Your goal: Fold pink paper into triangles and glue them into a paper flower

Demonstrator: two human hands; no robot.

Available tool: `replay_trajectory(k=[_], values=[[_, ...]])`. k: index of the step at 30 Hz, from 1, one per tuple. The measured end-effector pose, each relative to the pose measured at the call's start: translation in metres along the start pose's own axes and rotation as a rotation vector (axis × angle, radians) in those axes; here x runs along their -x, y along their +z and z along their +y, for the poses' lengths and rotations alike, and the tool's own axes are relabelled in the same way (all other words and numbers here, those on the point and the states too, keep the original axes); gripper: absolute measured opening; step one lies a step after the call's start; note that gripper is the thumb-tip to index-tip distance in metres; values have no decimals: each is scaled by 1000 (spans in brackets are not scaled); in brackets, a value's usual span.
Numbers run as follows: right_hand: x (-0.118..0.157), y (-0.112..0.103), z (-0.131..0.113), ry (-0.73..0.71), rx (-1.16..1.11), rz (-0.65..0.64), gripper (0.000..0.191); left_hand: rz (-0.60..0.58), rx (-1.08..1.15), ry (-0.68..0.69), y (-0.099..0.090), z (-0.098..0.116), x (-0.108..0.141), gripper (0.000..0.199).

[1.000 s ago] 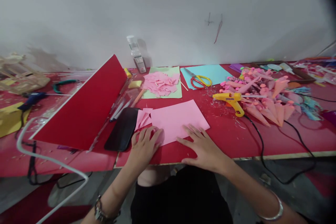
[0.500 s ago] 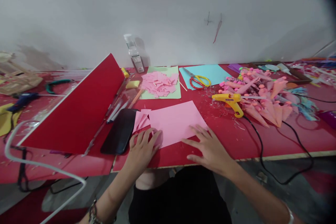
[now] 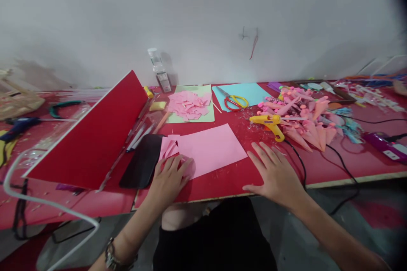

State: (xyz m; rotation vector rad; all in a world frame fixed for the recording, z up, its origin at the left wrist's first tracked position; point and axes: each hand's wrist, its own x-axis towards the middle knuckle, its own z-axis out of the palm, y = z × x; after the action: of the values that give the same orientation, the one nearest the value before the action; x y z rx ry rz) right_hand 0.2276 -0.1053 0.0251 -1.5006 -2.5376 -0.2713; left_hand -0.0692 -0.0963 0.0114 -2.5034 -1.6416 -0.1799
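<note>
A sheet of pink paper point(image 3: 211, 148) lies flat near the table's front edge. On its left end rests my left hand point(image 3: 170, 178), fingers slightly bent and a little apart. Several small folded pink paper pieces point(image 3: 169, 146) sit just beyond those fingers, partly on the sheet's left corner. My right hand point(image 3: 275, 175) is off to the right of the sheet, fingers spread and holding nothing. Left of my left hand lies a black phone point(image 3: 142, 161). Farther back, a heap of pink paper scraps point(image 3: 190, 105) covers much of a pale green sheet point(image 3: 205, 117).
Scissors point(image 3: 233, 100) lie on light blue paper point(image 3: 254, 92). A yellow glue gun point(image 3: 270, 123) with a black cord rests against a pile of pink paper cones point(image 3: 305, 112). At left, a red board point(image 3: 95, 139) leans upright. A clear bottle point(image 3: 160, 72) stands by the wall.
My right hand has moved off the pink sheet to the right, with its fingers spread wider. My left hand stays on the sheet's left end. The view has tilted up slightly.
</note>
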Motion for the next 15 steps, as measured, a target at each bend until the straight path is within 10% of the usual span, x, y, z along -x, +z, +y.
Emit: replay_trajectory(k=[5, 8, 15], values=[[-26, -28, -21, -192, -83, 201, 68, -8, 457, 100, -38, 26, -14, 34], [-41, -38, -30, -321, -132, 270, 64, -218, 922, 165, -55, 53, -17, 34], [-53, -42, -37, -459, -118, 242, 57, -484, 1216, 213, -49, 70, -22, 38]])
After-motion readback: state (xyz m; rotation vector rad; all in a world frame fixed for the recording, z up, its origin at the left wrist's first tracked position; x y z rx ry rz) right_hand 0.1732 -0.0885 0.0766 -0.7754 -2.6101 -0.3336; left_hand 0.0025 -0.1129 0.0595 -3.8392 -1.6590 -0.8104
